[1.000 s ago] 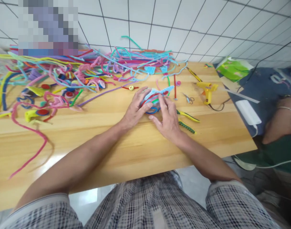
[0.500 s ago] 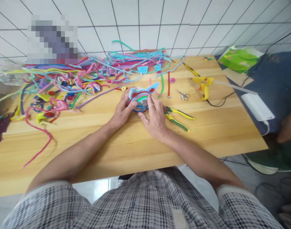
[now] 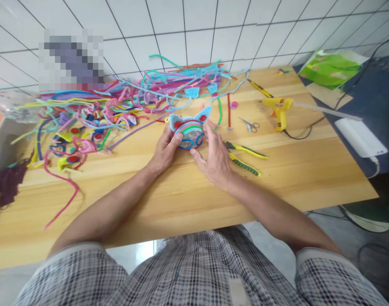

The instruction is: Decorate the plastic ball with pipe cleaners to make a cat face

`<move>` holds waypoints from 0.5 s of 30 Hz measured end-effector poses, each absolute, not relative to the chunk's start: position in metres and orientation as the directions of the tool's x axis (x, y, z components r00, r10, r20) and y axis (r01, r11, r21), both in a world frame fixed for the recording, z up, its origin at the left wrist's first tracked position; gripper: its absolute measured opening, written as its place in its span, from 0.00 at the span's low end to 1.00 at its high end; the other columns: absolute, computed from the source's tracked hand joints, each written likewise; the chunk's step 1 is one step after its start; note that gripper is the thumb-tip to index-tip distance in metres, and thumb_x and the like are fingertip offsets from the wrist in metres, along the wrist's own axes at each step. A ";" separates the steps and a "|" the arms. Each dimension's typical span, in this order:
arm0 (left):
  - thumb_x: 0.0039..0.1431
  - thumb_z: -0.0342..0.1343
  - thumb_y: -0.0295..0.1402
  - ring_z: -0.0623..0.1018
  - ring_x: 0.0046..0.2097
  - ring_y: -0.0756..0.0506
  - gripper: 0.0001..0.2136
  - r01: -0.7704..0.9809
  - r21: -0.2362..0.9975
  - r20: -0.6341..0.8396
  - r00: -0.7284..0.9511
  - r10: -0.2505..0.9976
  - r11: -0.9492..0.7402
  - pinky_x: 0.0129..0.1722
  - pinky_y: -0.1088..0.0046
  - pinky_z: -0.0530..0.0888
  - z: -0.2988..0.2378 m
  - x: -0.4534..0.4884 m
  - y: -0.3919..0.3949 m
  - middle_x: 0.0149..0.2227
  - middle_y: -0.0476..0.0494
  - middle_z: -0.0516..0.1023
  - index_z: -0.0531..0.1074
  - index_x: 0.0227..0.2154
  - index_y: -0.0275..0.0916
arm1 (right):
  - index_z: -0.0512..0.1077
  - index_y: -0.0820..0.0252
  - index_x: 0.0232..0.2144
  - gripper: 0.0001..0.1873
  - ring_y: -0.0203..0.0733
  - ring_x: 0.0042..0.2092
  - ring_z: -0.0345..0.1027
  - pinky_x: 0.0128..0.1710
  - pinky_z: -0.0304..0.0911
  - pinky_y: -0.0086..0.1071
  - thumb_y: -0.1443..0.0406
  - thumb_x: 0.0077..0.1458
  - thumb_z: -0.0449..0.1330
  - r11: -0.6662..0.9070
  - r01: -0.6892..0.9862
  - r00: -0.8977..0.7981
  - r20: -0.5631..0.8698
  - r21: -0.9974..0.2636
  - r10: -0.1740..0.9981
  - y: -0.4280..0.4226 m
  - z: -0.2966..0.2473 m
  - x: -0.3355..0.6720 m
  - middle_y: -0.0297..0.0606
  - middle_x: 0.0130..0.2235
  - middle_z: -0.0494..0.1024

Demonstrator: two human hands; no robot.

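Between my hands is a round craft piece [image 3: 190,128] made of chenille stems, like a cat's head. Two pointed light-blue ears with red inside stand on top. Below them run pink and green curved bands and blue rings over a clear middle. My left hand [image 3: 166,151] grips its left side, thumb on the front. At the right edge are the fingers of my right hand [image 3: 215,157], with the thumb at the lower rim. A pair of pliers [image 3: 245,158] with yellow-green handles lies just right of my right hand.
Many loose chenille stems [image 3: 124,102] heap along the back and left. Small scissors [image 3: 251,125], a red stem [image 3: 229,111], a yellow cutter [image 3: 259,88] and a yellow glue gun [image 3: 279,112] with a cord lie at right. A white power block [image 3: 360,136] sits beyond the table edge.
The craft piece has tipped so its face shows more fully, ears upright. My right fingers have shifted from its front to its right edge. The whole view has shifted slightly.
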State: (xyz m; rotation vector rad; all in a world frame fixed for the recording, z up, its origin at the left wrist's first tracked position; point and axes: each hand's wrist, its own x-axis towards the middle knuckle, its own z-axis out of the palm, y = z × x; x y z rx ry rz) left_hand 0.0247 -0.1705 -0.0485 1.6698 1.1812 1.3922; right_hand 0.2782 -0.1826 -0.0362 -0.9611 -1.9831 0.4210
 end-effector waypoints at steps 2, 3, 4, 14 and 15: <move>0.81 0.65 0.71 0.83 0.82 0.28 0.38 0.226 0.896 0.384 0.032 0.923 -0.381 0.87 0.45 0.77 -0.047 0.025 -0.170 0.79 0.34 0.86 0.83 0.76 0.48 | 0.50 0.53 0.94 0.49 0.69 0.83 0.74 0.80 0.81 0.70 0.55 0.84 0.66 0.639 0.482 -0.331 0.550 -0.600 0.767 -0.183 -0.033 0.278 0.62 0.83 0.76; 0.81 0.65 0.70 0.83 0.81 0.28 0.37 0.225 0.896 0.386 0.033 0.922 -0.383 0.87 0.44 0.77 -0.047 0.025 -0.170 0.78 0.34 0.87 0.84 0.76 0.48 | 0.50 0.53 0.94 0.49 0.69 0.84 0.74 0.80 0.82 0.70 0.56 0.84 0.66 0.634 0.482 -0.328 0.547 -0.604 0.770 -0.183 -0.031 0.278 0.62 0.83 0.76; 0.82 0.65 0.70 0.84 0.81 0.28 0.37 0.227 0.894 0.388 0.034 0.921 -0.385 0.87 0.44 0.77 -0.047 0.026 -0.169 0.77 0.34 0.87 0.84 0.76 0.48 | 0.50 0.53 0.94 0.50 0.69 0.84 0.74 0.79 0.82 0.70 0.56 0.83 0.67 0.630 0.480 -0.323 0.545 -0.611 0.774 -0.183 -0.030 0.278 0.63 0.83 0.75; 0.84 0.64 0.68 0.80 0.84 0.26 0.37 0.201 0.892 0.401 0.058 0.914 -0.404 0.89 0.40 0.74 -0.053 0.022 -0.165 0.82 0.34 0.83 0.80 0.79 0.48 | 0.55 0.55 0.91 0.48 0.68 0.83 0.75 0.78 0.83 0.68 0.56 0.81 0.69 0.640 0.465 -0.324 0.555 -0.612 0.766 -0.182 -0.031 0.281 0.63 0.81 0.77; 0.84 0.64 0.68 0.81 0.84 0.26 0.36 0.193 0.893 0.403 0.059 0.913 -0.406 0.88 0.41 0.75 -0.053 0.022 -0.165 0.81 0.34 0.84 0.80 0.79 0.48 | 0.58 0.54 0.90 0.46 0.68 0.82 0.76 0.79 0.81 0.70 0.56 0.81 0.68 0.636 0.475 -0.334 0.544 -0.608 0.770 -0.182 -0.031 0.282 0.62 0.80 0.78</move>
